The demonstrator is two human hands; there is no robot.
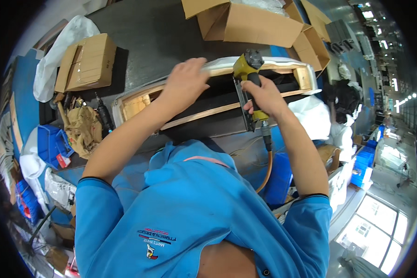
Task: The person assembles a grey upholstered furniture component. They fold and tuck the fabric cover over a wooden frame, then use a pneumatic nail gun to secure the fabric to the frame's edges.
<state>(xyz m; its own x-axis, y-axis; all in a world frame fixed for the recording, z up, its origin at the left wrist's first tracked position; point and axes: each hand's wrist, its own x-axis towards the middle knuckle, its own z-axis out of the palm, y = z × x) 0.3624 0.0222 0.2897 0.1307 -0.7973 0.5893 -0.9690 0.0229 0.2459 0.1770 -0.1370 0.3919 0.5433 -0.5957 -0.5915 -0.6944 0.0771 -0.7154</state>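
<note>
Ok so the gun (yellow body, black grip, prob a stapler or nailer) is in the right hand, fingers wrapped round the grip. It's over the frame, a bit right of the middle, w/ the long black magazine hanging across the near rail. Can't tell if the nose touches wood. Left hand holds nothing afaict: it's blurry, fingers loosely bent, thumb apart, out over the far rail. Touching or just above? Can't tell.

Frame lies hollow side up on the dark counter, white cover along its far edge, wood blocks at the ends.

Handling, imo: gun's prob hefty and top-heavy b/c of the fat head, all hard parts, not fragile. The black grip is def the place to hold, fingers well clear of the nose. Hose comes off the grip's bottom end, stiffish I'd guess, so expect some drag on the wrist.

Frame looks stiff but fairly light for its length, since it's mostly open inside. I'd grab it by the rails near the end blocks; mid-rail looks thin & might flex. Cover's soft, prob a bit slippery, so pinch it against wood rather than lifting by it.
</note>
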